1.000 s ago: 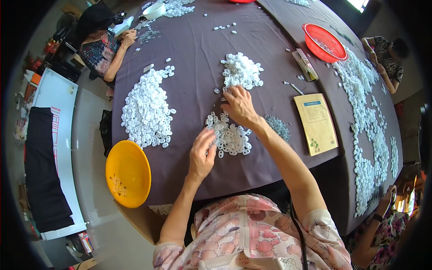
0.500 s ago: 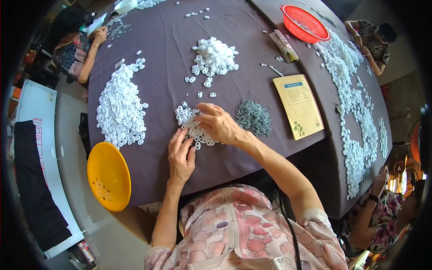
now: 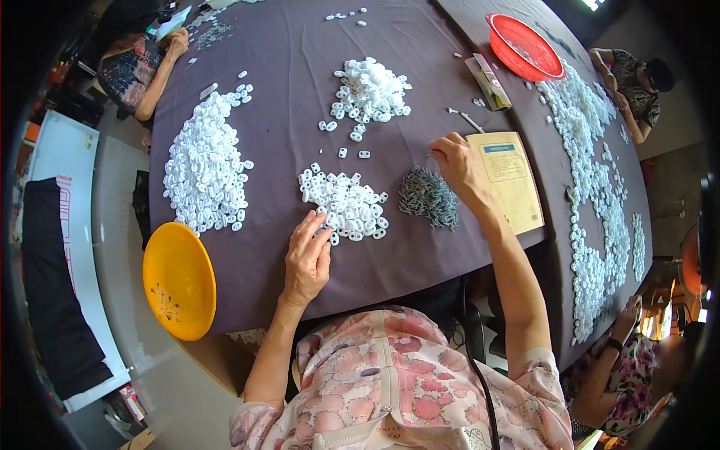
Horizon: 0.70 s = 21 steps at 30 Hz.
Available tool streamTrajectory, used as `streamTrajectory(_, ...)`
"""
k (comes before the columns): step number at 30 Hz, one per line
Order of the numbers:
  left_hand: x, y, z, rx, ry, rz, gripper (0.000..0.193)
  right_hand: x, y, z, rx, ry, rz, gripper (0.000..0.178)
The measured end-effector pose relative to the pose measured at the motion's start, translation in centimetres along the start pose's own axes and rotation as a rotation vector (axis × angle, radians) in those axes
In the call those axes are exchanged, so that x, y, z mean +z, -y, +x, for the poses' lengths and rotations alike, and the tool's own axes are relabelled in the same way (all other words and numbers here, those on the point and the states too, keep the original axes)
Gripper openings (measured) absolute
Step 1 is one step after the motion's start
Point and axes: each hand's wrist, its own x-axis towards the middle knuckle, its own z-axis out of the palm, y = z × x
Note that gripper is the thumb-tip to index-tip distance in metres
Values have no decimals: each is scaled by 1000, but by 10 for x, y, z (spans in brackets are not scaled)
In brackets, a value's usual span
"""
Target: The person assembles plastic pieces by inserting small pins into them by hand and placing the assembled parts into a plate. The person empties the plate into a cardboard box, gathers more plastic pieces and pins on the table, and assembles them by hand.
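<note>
My left hand [image 3: 306, 259] rests at the near left edge of a loose pile of small white oval two-holed plastic pieces [image 3: 349, 204]. Its fingers are stretched forward and touch the outermost pieces, with the thumb apart from them. Up and to the right, my right hand [image 3: 461, 169] is raised above the far right side of a heap of thin grey pins [image 3: 426, 195]. Thumb and forefinger meet in a pinch there; whatever lies between them is too small to make out.
Farther off are another white heap [image 3: 371, 91] and a larger one at left [image 3: 204, 165]. A yellow plate [image 3: 178, 281] sits at the left edge. A yellow booklet [image 3: 510, 180], a red basket [image 3: 525, 46] and more white pieces [image 3: 592, 255] are at right. Other people sit around.
My right hand has left the middle white pile and moved right, past the grey pins. My left hand stays by the pile's near edge. The view has shifted slightly.
</note>
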Motion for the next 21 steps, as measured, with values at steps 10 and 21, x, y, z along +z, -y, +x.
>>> streamTrajectory(10, 1, 1, 3, 31, 36, -21, 19, 9, -13, 3, -25, 89, -71, 5)
streamTrajectory(21, 14, -1, 75, 24, -164, 44, 10, -3, 68, -57, -162, -50, 411, 9)
